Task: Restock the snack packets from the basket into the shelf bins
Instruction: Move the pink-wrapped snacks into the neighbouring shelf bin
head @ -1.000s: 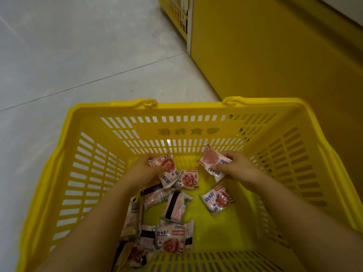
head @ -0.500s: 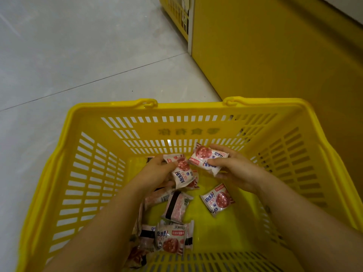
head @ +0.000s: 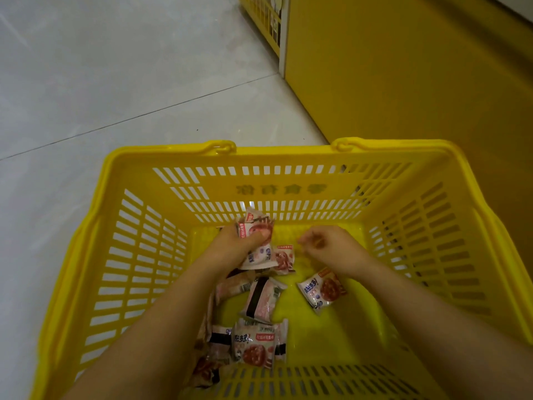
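"趣多多!" on snack packets [head: 254, 346] (two)

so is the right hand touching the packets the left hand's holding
Apart. The head view shows bare basket floor between the right hand and the packets in the left hand.
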The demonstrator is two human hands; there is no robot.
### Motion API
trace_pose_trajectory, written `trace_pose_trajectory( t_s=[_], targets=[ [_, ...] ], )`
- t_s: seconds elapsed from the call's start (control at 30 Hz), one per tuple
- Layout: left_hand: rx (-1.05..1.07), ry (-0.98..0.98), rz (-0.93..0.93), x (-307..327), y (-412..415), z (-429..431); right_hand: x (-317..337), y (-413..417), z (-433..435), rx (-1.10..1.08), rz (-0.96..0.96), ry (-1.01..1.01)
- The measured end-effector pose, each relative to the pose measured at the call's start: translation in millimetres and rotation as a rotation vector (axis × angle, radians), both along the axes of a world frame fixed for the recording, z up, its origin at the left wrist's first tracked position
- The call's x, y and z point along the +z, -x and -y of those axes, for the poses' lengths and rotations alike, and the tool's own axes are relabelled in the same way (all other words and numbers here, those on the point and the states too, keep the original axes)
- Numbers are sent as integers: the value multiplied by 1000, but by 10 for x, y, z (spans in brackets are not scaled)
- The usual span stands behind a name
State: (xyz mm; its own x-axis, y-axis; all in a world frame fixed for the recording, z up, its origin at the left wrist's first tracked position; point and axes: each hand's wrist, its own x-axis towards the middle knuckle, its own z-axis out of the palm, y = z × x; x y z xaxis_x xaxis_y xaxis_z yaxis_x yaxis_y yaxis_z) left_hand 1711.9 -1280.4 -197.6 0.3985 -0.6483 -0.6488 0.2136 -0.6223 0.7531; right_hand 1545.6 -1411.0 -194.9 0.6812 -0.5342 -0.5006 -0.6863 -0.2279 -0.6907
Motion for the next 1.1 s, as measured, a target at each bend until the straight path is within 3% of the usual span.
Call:
trace_pose_trajectory(
  t_s=[0.1, 0.17, 0.3, 0.4, 0.5, 0.63, 0.9, 1.0, 1.1],
  targets=[
    [-10, -67, 173, -68, -152, -136, -199, 190, -14, 394, -370, 195],
    [29, -90, 186, -80, -226, -205, -306, 265, -104, 559, -477, 333],
    [18, -109, 266, -68, -332, -280, -306, 280, -124, 586, -549, 306],
    [-32, -139, 379, -68, -383, -287, -198, 100, -71, 452, -375, 163],
    [-47, -154, 419, -59, -420, -294, -159, -227, -136, 452, -188, 266],
    [-76, -199, 381, -71, -447, -348, -272, -453, -335, 570, -306, 365],
    [-210, -183, 361, 4, -429, -305, -226, -188, -85, 414, -252, 366],
    [-292, -140, 438, 36, -314, -167, -190, 2, 103, 316, -201, 542],
    [-554, -175, 763, -27, -102, 68, -241, 156, 164, 344, -206, 628]
  ],
)
